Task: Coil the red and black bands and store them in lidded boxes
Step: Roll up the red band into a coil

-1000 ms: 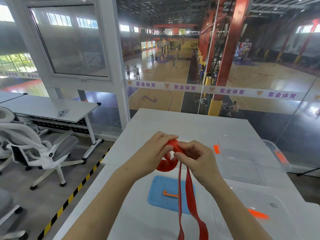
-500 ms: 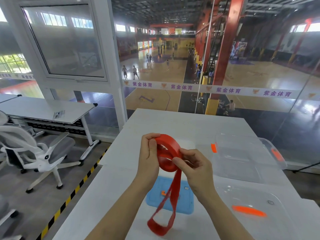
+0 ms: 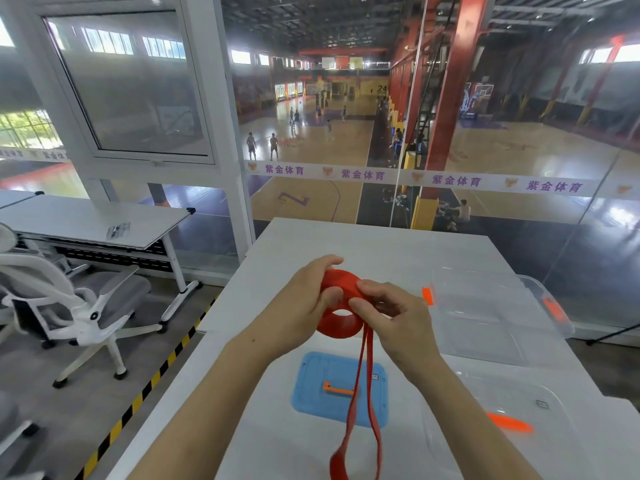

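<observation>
1. Left hand (image 3: 304, 299): fingers curled around the coiled part of the red band (image 3: 337, 306), held above the white table (image 3: 381, 244).
2. Right hand (image 3: 391, 317): thumb and forefinger pinched on the coil's right edge; the other fingers are loosely bent.
3. Loose tail of the band: hangs as a doubled strip, crossing in front of the blue lid (image 3: 337, 389) lying flat below.
4. Clear box (image 3: 491, 317): right of the hands, orange latches visible.
5. Clear lid (image 3: 512, 420): nearer, lower right.
6. Office chair (image 3: 69, 306): on the floor at left.

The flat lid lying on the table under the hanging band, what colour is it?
Light blue lid, with an orange latch; the head view shows it.
</observation>
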The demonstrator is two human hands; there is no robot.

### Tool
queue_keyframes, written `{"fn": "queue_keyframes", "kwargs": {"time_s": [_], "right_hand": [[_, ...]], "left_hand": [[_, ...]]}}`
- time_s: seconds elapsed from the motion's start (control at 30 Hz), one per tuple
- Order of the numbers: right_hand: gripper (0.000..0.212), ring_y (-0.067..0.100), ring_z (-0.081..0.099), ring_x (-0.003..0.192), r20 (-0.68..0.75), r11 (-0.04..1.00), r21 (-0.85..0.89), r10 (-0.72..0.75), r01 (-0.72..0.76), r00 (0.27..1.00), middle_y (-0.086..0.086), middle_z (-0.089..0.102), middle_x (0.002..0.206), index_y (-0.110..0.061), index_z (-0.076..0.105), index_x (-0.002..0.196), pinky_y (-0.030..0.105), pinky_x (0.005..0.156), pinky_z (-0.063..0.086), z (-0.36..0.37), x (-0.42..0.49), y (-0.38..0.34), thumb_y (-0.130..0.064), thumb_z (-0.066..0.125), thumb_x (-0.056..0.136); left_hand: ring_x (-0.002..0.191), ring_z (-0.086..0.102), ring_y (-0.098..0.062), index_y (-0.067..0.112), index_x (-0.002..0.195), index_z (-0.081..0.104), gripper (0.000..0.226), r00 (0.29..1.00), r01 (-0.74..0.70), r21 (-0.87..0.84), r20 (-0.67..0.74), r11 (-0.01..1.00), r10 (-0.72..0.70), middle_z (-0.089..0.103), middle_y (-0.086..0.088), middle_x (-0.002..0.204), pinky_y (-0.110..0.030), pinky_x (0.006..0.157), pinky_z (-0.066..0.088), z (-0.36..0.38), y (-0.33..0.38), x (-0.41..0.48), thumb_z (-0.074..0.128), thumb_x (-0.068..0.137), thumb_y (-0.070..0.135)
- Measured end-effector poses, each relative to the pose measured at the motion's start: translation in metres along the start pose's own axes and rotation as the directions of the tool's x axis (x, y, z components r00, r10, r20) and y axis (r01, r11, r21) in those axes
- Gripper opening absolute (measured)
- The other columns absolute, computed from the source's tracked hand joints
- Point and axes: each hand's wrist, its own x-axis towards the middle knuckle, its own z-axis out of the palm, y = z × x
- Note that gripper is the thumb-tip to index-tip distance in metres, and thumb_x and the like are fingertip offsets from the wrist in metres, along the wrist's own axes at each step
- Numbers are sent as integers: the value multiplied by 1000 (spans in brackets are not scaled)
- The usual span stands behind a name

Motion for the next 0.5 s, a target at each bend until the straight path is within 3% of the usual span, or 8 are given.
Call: {"fn": "queue_keyframes", "kwargs": {"time_s": [0.07, 0.2, 0.33, 0.4, 0.5], "right_hand": [[31, 3, 74, 102, 2, 1000, 0, -8, 8, 1000, -26, 77, 99, -45, 72, 106, 14, 88, 58, 1, -2, -3, -22, 82, 88], [32, 15, 75, 104, -24, 994, 112, 3, 0, 1000, -16, 76, 104, -42, 71, 108, 21, 89, 60, 2, -9, -5, -22, 83, 86], [43, 20, 75, 108, -60, 964, 264, 41, -24, 997, -7, 76, 108, -32, 71, 114, 27, 93, 61, 1, -21, 0, -3, 83, 85], [45, 17, 74, 109, -58, 954, 296, 62, -42, 996, -9, 75, 108, -28, 69, 118, 21, 90, 60, 3, -24, 0, 1, 82, 85], [39, 15, 76, 101, -104, 955, 292, 88, -54, 991, -9, 76, 101, -26, 69, 109, 20, 86, 60, -1, -19, -1, -1, 84, 83]], "left_hand": [[128, 41, -5, 33, 148, 37, 40, 1000, -24, 38, -6, 999, 25, 44, 9, 142, -18, 107, 32, 0, 4, 1, 41, 108, 31], [124, 46, 0, 32, 143, 45, 37, 982, -71, -116, -181, 991, 49, 47, 8, 136, -12, 104, 39, 9, 9, -6, 36, 106, 35], [121, 47, 11, 37, 137, 47, 36, 929, -26, -451, -339, 892, -145, 49, 22, 130, 0, 88, 43, 24, 18, -10, 32, 104, 40], [118, 50, 13, 40, 135, 49, 32, 910, -16, -564, -350, 825, -222, 51, 30, 127, -2, 87, 45, 31, 20, -11, 31, 108, 35], [120, 55, 8, 39, 134, 53, 33, 925, 11, -634, -287, 773, -249, 58, 31, 124, -16, 100, 49, 34, 13, -9, 32, 109, 35]]}}
